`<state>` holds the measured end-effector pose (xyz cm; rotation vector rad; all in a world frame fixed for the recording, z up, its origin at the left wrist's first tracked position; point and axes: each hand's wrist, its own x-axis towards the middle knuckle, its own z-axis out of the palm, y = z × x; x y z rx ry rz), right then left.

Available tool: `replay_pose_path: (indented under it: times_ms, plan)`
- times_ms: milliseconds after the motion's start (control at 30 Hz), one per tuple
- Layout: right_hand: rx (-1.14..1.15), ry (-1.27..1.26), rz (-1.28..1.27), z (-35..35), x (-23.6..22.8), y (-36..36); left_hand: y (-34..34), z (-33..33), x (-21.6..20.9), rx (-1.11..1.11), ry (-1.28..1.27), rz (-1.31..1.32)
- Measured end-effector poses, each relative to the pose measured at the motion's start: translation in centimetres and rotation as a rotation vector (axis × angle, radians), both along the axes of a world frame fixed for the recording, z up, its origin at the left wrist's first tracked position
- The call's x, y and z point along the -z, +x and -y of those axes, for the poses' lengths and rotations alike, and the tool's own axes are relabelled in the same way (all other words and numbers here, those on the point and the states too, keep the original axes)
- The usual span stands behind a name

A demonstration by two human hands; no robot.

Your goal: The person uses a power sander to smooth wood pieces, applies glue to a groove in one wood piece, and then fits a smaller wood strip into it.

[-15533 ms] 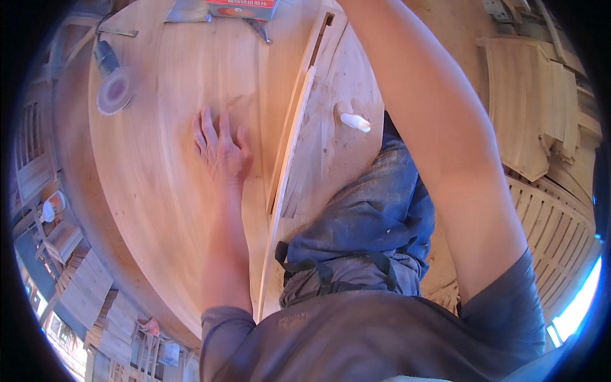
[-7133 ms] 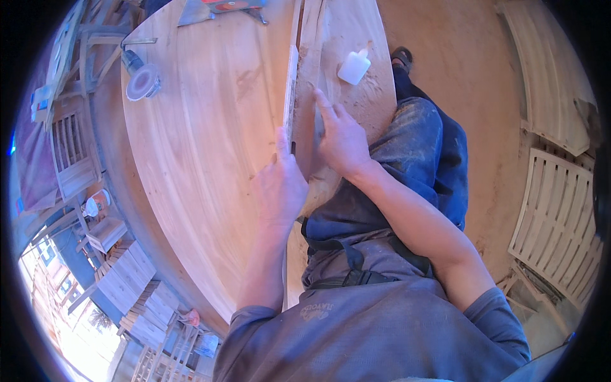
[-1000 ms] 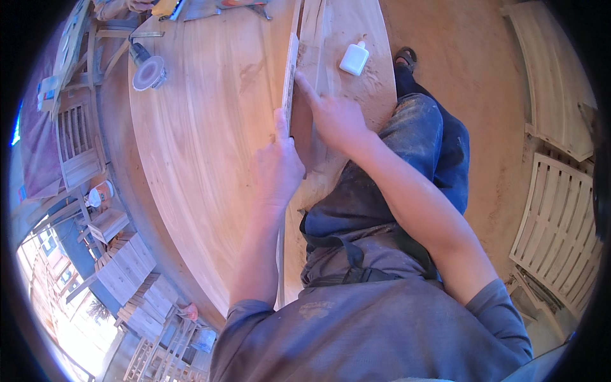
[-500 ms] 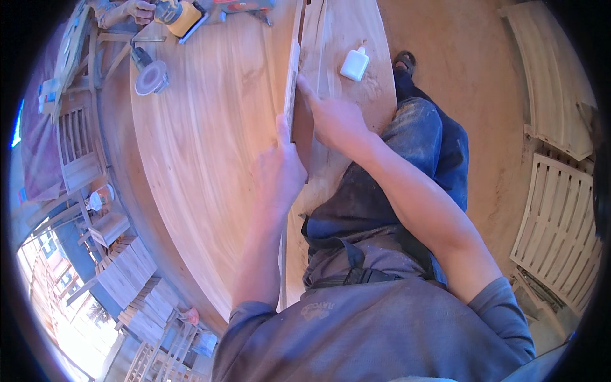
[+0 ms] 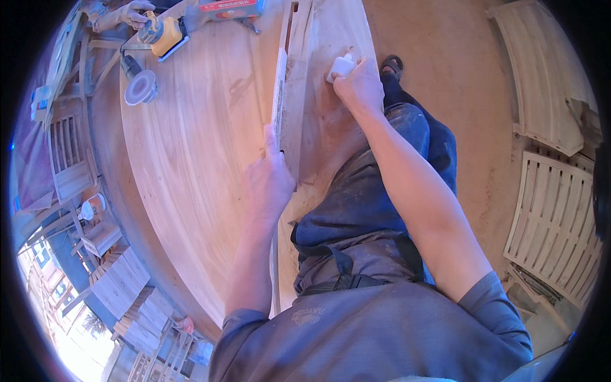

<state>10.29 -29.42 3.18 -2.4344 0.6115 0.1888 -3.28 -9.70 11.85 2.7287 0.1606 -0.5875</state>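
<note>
My right hand [image 5: 363, 88] is closed around a small white squeeze bottle [image 5: 342, 67] over the right part of a large wooden tabletop [image 5: 191, 140]. A narrow wooden strip [image 5: 279, 89] runs lengthwise beside a long slot in the tabletop [image 5: 292, 28]. Around the near end of that strip my left hand [image 5: 270, 181] is closed, its index finger laid along the strip. Brown dust or shavings lie on the wood between my hands. The fingertips of my left hand are partly hidden.
At the far left another person's hand [image 5: 135, 14] rests on a yellow sander [image 5: 167, 38]. Near it lie an angle grinder with a round disc [image 5: 140, 88] and a red and grey box [image 5: 232, 7]. Slatted wooden panels [image 5: 554, 223] lean at the right; stacked boards [image 5: 121, 283] stand lower left.
My right hand has left the wooden strip, moved up and right, and taken hold of the white squeeze bottle. My left hand stays on the strip. The sander has shifted slightly left.
</note>
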Motion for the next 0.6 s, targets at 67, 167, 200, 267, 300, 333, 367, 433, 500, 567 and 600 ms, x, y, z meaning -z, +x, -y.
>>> replay_pose_path:
  times_ms: [67,167,200,267,300,333,367,433,500,567,600]
  plan:
    - [0.027,0.002,0.060,-0.6,0.9,0.5,-0.2,0.0,0.4,0.024,0.022,0.062]
    - [0.022,-0.020,0.076,-2.1,0.4,0.2,-0.3,-0.2,0.4,0.034,0.043,0.072]
    - [0.009,-0.008,0.044,-2.0,0.8,0.3,-0.2,-0.2,0.2,0.039,0.045,0.061]
    - [-0.013,0.014,-0.019,-1.5,1.7,0.5,-0.2,-0.1,0.6,0.042,0.047,0.079]
    - [-0.011,0.063,0.002,-1.4,1.7,0.1,-0.3,-0.2,0.8,0.041,0.053,0.085]
    - [-0.008,0.112,0.024,-1.1,1.6,-0.7,-0.3,-0.2,0.8,0.042,0.055,0.086]
    - [-0.003,0.161,0.045,-0.9,1.6,-1.6,-0.3,-0.2,0.9,0.044,0.056,0.086]
    - [-0.101,0.264,0.071,-1.1,-0.1,-4.0,-0.5,-0.4,1.2,0.036,0.051,0.095]
    - [-0.170,0.369,0.066,-1.5,-2.2,-6.4,-0.7,-0.5,1.5,0.022,0.036,0.118]
    - [-0.200,0.481,0.029,-2.6,-3.8,-8.0,-0.6,-0.5,1.4,0.020,0.031,0.106]
    - [-0.235,0.461,0.003,-2.9,-4.1,-8.1,-0.5,-0.5,1.4,0.021,0.030,0.100]
